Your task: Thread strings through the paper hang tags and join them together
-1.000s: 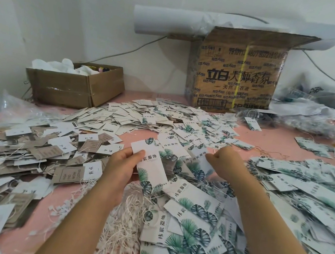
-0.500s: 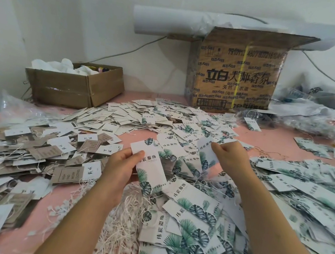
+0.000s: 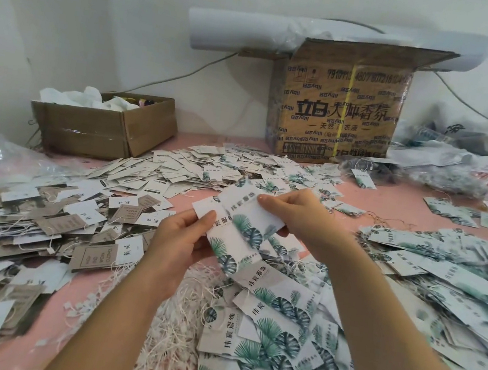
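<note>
Pinching: left hand [image 3: 179,240] holds leaf tag [image 3: 225,244], right hand [image 3: 306,222] a second tag [image 3: 258,215] overlapping it | step: stacking pair (holes hidden) | next: I'd fetch strings [image 3: 180,327] below the grip.

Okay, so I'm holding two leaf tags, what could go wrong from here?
The long leaf tag in your left hand and the second tag in your right hand overlap at an angle, so they may not line up for threading. Both hands are full, and the loose strings lie tangled below, so grabbing one may drag out several.
</note>
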Tool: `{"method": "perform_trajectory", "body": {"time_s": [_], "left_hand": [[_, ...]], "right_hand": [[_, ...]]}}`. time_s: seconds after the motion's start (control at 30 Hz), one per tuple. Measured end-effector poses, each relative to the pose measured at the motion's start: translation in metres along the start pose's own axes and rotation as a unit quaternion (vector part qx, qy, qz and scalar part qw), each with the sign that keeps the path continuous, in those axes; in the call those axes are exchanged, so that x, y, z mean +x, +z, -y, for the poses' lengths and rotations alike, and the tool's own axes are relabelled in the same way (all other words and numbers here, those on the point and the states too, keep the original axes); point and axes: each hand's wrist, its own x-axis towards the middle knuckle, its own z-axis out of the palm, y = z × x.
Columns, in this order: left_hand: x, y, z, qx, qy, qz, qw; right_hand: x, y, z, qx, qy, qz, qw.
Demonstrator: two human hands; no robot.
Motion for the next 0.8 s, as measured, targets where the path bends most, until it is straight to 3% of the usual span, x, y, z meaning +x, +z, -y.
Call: {"method": "perform_trajectory", "body": {"time_s": [0.23,0.47,0.67,0.8], "left_hand": [[-0.003,0.009,-0.006,0.004,0.034,0.021,0.999],[-0.004,0.008,-0.008,0.053,0.059,0.003,0.997],[-0.005,0.009,-0.011,0.081,0.092,0.008,0.992],[-0.007,0.012,-0.015,0.089,0.109,0.016,0.99]], "right_hand": [[-0.002,0.007,0.006,-0.066,-0.026,0.006,0.997],[-0.003,-0.006,0.013,0.14,-0.111,-0.146,0.973],[-0.01,-0.013,0.023,0.293,-0.157,-0.088,0.939],[-0.013,-0.01,0.03,0.234,-0.14,-0.037,0.961]]}}
